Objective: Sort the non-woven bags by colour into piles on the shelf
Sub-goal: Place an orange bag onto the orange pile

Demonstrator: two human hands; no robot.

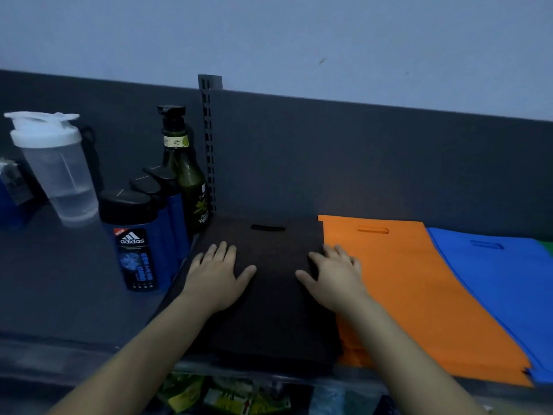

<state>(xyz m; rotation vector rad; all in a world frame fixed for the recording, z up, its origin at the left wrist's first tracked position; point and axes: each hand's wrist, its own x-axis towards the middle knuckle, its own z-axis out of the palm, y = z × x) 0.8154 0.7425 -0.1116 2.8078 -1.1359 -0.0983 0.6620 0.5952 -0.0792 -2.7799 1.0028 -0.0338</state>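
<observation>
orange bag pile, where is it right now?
In the head view, the orange bag pile lies flat on the shelf, right of centre, between the dark brown bag pile under both hands and the blue bag pile.

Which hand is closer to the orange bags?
The right hand. It lies flat on the dark brown bag pile, its fingers at the edge beside the orange non-woven bag pile.

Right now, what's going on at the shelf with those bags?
A person is sorting flat non-woven bags into colour piles on the shelf. The left hand and right hand both lie open and flat on the dark brown pile. Beside it on the right lie an orange pile and then a blue pile, each overlapping the next. Bottles and a clear jug stand to the left.
</observation>
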